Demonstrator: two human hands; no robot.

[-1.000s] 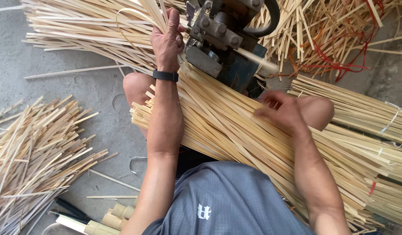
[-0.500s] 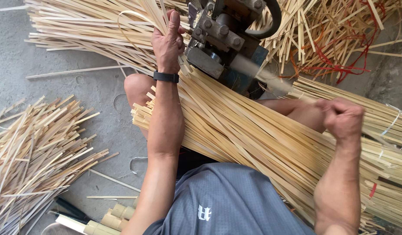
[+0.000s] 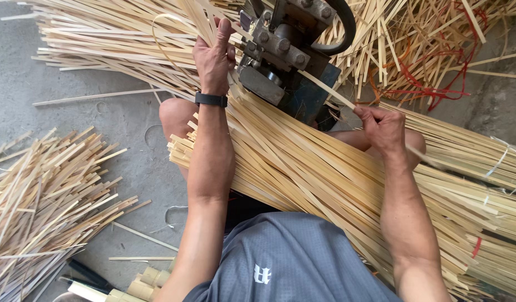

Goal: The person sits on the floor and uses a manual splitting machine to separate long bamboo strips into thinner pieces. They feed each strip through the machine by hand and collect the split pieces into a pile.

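Bamboo strips (image 3: 302, 168): pale, flat, long slats, heaped across the lap.
Single strip (image 3: 325, 89): thin slat, clamped in the right hand (image 3: 383, 128), run toward 10 o'clock into the machine (image 3: 286, 56).
Left hand (image 3: 213, 56): closed around strips at 12 o'clock.
Machine: grey bolted metal.
Offcuts (image 3: 45, 196): splintered pile at 9 o'clock.

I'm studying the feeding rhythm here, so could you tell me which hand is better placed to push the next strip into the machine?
Probably the right hand: it grips a bamboo strip angled into the machine. The left hand is holding strips beside it.
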